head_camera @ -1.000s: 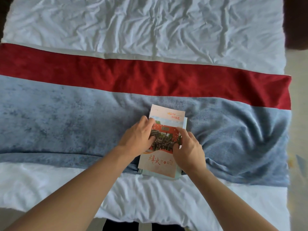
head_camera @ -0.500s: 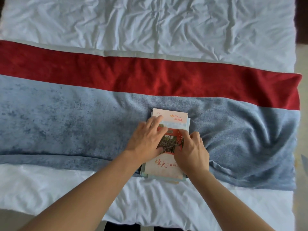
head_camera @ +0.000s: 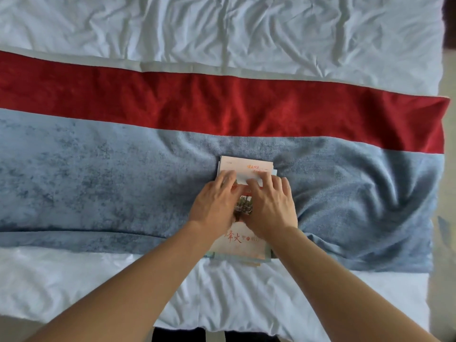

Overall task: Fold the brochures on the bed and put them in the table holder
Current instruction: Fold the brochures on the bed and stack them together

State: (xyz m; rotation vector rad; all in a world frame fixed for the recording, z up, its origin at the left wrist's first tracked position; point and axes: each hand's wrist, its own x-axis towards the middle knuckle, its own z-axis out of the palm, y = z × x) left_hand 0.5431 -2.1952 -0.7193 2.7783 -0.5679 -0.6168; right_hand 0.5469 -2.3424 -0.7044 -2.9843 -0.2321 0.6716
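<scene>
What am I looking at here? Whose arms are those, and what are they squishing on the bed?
This picture comes from a camera worn on a person's head, looking down, so the two arms are that person's own. There is no robot. The left hand and the right hand lie flat on a stack of brochures, fingers mostly straight, pressing rather than gripping. The stack sits on a blue blanket with a red band, spread over a wrinkled white bedsheet. No table holder shows here.

We are in a bedroom, maybe of a hotel: a bed [head_camera: 246, 33] with wrinkled white sheets and a red and blue runner [head_camera: 98, 169] across it.
</scene>
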